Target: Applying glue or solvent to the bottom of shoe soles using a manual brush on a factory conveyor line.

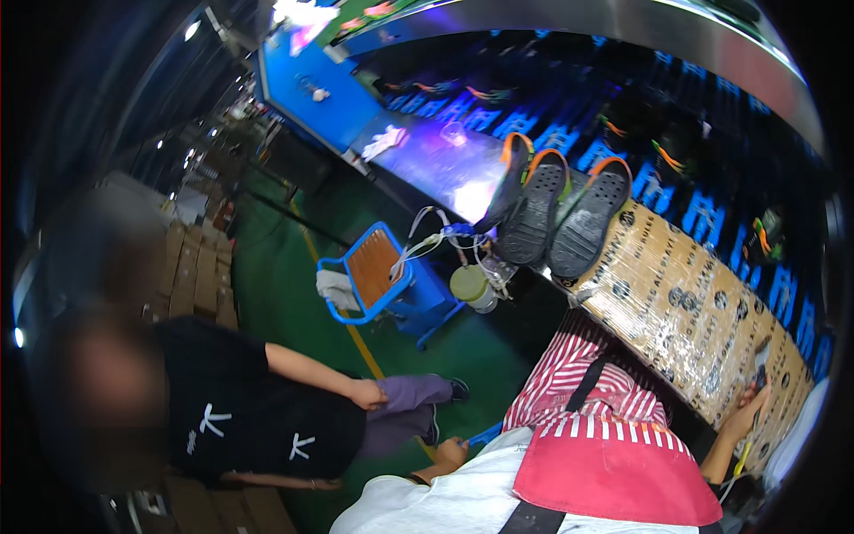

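My right hand [740,418] is low at the right, closed round a slim tool with a dark handle and a pale tip [762,358]; its exact kind is unclear. It is over the cardboard-covered worktop [658,307], which has clear tape across it. My left hand [452,452] hangs by my side with its fingers curled, next to a blue bar [486,434]. Whether it grips the bar cannot be made out. At the worktop's far left end lie black perforated clogs [591,218] with orange and green edging, out of reach of both hands.
A conveyor [551,138] lit blue runs behind the worktop, carrying more footwear parts. A blue-framed chair [378,267], cables and a pale green container [470,283] are at the left. Another person in a black shirt [258,392] stands close by. Cartons [200,276] are stacked beyond.
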Demonstrator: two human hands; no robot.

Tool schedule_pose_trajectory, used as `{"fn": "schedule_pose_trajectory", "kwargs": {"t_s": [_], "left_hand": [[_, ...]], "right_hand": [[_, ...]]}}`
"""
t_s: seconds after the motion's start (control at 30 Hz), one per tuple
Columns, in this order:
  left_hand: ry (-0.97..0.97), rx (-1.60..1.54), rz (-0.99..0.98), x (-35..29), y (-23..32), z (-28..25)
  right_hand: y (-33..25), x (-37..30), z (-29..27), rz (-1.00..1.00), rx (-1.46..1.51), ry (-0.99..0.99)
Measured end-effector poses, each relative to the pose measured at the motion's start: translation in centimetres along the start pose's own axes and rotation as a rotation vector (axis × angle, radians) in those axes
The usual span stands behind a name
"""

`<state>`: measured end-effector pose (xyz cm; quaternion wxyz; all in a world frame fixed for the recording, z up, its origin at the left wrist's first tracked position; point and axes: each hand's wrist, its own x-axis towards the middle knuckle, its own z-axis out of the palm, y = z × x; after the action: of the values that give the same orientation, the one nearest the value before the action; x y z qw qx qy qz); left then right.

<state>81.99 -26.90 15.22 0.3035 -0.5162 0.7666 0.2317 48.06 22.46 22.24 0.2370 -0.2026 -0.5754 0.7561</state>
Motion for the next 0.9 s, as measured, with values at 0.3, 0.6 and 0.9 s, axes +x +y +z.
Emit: {"fn": "schedule_pose_trajectory", "kwargs": {"t_s": [0.3,0.6,0.9], "left_hand": [[0.185,-0.032,-0.056,-3.4,2.8,-1.9],[0.236,-0.078,-0.063,-3.0,3.2,-1.7],[0.137,-0.068,-0.057,-3.5,3.3,-1.9]], "right_hand": [[-0.3,0.0,0.1,-0.092,-0.265,-0.049],[0.3,0.2,0.8,-0.164,-0.319,0.021],[-0.9,-0.3,0.9,-0.070,-0.222,0.102]]}}
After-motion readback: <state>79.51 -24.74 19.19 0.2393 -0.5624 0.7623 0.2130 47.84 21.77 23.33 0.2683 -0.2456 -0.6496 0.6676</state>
